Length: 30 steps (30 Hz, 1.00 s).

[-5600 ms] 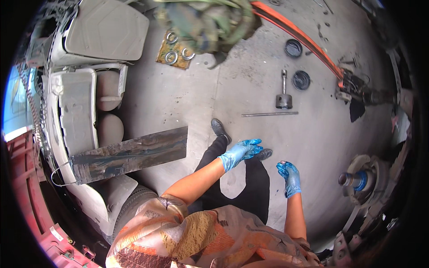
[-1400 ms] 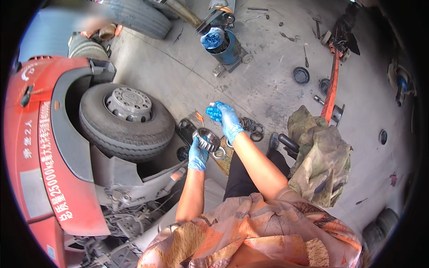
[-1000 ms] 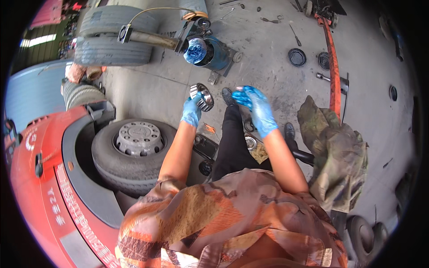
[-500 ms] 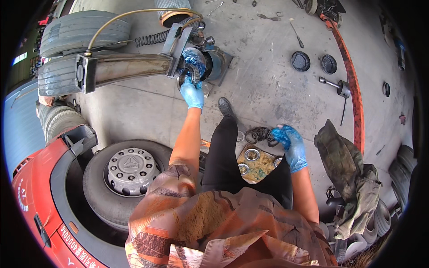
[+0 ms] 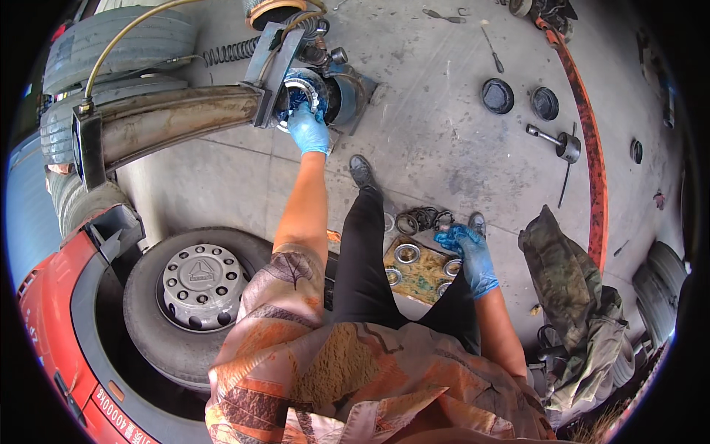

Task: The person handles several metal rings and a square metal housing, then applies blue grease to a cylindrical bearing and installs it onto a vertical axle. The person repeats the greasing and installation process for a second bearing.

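Note:
My left hand [image 5: 308, 130], in a light blue glove, reaches to a bright metal ring [image 5: 316, 83] at the hub end of a thick rusty axle [image 5: 177, 118]. Its fingers curl over the ring's lower edge, their tips hidden inside. Dark blue grease shows within the ring. Above my right knee, my gloved right hand [image 5: 473, 259] is closed, its fingers bunched and coated with shiny darker blue grease; whatever they may hold is hidden. Near it are several dark rings [image 5: 423, 219] on the floor and a greasy yellowish board [image 5: 420, 274] bearing round metal bearings.
A red truck [image 5: 55, 325] with a large wheel [image 5: 198, 287] stands at left, tires [image 5: 122, 48] behind it. On the right lie two black round caps [image 5: 497, 96], a socket tool [image 5: 568, 148], a long red bar [image 5: 580, 133] and a camouflage cloth [image 5: 566, 288].
My left hand, which held a dark bearing in front of the hub, has moved up and is now at the ring there. My right hand has shifted slightly left and down. The view has shifted.

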Each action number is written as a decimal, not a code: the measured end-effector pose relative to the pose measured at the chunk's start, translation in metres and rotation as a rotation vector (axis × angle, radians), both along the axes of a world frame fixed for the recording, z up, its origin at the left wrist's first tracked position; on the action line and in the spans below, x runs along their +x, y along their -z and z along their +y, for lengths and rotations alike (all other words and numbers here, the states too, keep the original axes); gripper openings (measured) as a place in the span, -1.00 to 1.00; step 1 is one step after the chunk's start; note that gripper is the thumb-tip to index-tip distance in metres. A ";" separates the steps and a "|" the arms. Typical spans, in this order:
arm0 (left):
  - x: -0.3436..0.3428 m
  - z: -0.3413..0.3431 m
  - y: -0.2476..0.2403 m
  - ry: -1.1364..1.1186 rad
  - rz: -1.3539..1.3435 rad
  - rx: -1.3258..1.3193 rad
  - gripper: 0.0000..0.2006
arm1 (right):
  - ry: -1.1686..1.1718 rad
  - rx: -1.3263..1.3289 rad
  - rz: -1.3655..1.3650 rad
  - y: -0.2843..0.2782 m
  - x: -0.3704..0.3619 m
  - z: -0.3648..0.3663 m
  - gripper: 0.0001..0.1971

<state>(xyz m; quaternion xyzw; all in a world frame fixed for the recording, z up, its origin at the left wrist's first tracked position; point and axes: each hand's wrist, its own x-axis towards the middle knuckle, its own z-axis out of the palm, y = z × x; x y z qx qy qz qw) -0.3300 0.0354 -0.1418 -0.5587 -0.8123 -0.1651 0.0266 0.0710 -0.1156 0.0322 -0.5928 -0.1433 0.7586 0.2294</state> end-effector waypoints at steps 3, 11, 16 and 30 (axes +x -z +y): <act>-0.005 0.002 -0.004 0.023 -0.106 -0.028 -0.74 | 0.015 0.023 -0.016 0.001 0.007 0.006 -0.76; -0.016 0.007 -0.009 0.017 -0.223 -0.006 -0.72 | -0.065 0.109 -0.072 -0.013 -0.004 0.036 -0.71; -0.003 -0.022 -0.063 0.160 -0.198 -0.171 -0.38 | -0.127 0.143 -0.178 -0.027 -0.015 0.068 -0.72; -0.147 -0.223 -0.116 -0.168 -0.385 -0.450 -0.53 | -0.404 0.153 -0.186 0.056 -0.281 0.179 -0.73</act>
